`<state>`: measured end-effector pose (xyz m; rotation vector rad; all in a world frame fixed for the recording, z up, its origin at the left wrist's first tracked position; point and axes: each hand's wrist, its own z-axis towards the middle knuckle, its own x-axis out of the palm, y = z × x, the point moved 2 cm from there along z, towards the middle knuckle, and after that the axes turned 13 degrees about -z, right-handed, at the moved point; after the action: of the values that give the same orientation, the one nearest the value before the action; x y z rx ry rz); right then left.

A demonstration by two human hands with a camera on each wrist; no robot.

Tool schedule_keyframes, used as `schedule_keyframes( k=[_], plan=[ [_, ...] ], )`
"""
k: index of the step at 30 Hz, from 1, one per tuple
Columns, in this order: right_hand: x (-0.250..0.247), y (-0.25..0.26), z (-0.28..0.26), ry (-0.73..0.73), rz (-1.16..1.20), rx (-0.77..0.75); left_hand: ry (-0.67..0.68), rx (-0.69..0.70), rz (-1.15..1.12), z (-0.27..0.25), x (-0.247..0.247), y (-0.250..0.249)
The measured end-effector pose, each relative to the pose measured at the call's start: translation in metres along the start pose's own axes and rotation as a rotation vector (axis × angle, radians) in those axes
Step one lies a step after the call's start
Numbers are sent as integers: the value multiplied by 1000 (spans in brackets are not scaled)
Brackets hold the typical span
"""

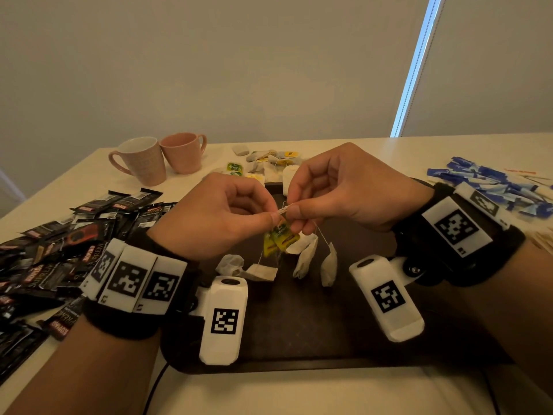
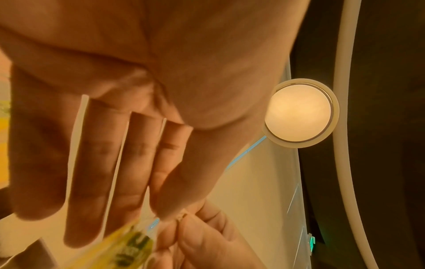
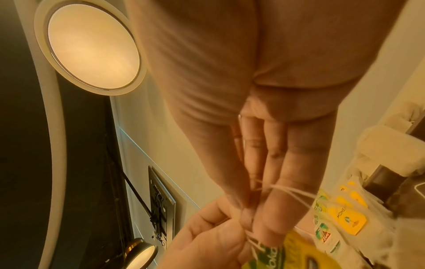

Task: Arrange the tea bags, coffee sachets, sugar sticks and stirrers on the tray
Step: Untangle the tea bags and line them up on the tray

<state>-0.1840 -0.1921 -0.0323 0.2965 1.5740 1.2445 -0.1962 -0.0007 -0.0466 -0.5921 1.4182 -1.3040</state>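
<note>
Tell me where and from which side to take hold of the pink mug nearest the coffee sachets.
Take the nearer pink mug by its handle, coming in from the left. It stands upright with the handle pointing left, while the second pink mug crowds its right side.

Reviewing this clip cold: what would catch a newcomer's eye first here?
Both hands meet mid-frame above the dark tray: the left hand and right hand pinch tangled strings, from which tea bags with yellow-green tags dangle. A heap of black coffee sachets fills the table's left side, and blue sugar sticks lie at far right.
</note>
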Motion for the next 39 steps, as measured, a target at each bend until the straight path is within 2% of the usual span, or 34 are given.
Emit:
schedule_keyframes(
  k=[8,12,19,24,28,34,39],
  plan=[
    [-4,-3,1,-63,-103,-29,2,-66,-86,-1,-1,-1],
    [-5,-4,0,-84,-178,-89,15,-91,-113,-1,0,-2],
    [4,1,1,-17,-347,-95,-45,-88,-99,-1,-1,-2],
    [10,0,6,18,-382,-41,-83,-82,-104,-1,0,-4],
    [10,-3,7,4,-383,0,-87,-82,-124,-1,-1,-2],
    [4,-5,0,8,-333,-36,-87,-91,-114,0,-3,1],
    [-1,-5,-8,-11,-213,38,-72,-75,-85,-1,-2,0]
  ],
)
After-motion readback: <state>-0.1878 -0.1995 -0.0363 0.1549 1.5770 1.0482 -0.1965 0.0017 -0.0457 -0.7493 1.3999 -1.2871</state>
